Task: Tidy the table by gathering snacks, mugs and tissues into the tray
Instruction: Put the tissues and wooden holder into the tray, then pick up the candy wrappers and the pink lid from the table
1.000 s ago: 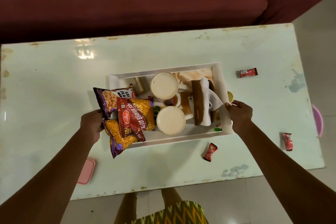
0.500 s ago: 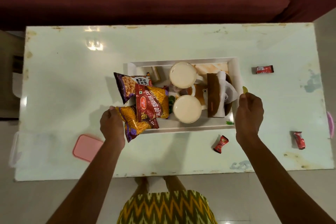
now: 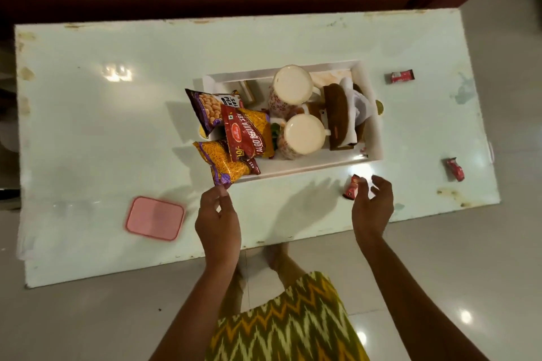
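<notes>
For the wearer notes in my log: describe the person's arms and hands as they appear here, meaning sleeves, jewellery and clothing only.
Both forearms are bare up to the bottom edge of the picture; no sleeve shows. The left hand and right hand carry no visible ring, watch, bangle or glove. The only clothing in view is a garment with a yellow, orange, green and white zigzag pattern, seen below between the arms.

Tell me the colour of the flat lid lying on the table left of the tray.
Pink: the lid shows best in the head view, near the table's front edge.
</notes>
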